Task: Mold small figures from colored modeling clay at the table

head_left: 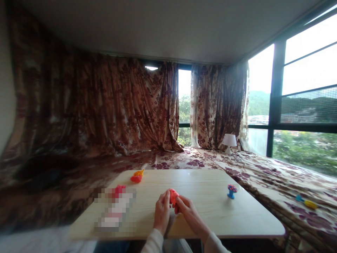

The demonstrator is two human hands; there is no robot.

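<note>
Over the near middle of the pale wooden table (205, 218), a small bright red piece (173, 196), lumpy in shape, is held between both hands. My left hand (161, 209) grips its left side with closed fingers. From the right, my right hand (189, 210) pinches the same piece with thumb and fingers. What kind of thing it is cannot be made out, as fingers cover much of it. Right of my hands, a blue toy mushroom (232, 192) with a spotted reddish cap stands upright on the table.
Toward the table's far left lies a red and yellow-orange piece (137, 176). Nearer, a pinkish-red item (120, 190) borders a pixelated patch. A white lamp (229, 140) stands on the flowered cloth beyond; a yellow and blue object (310, 204) lies at the right.
</note>
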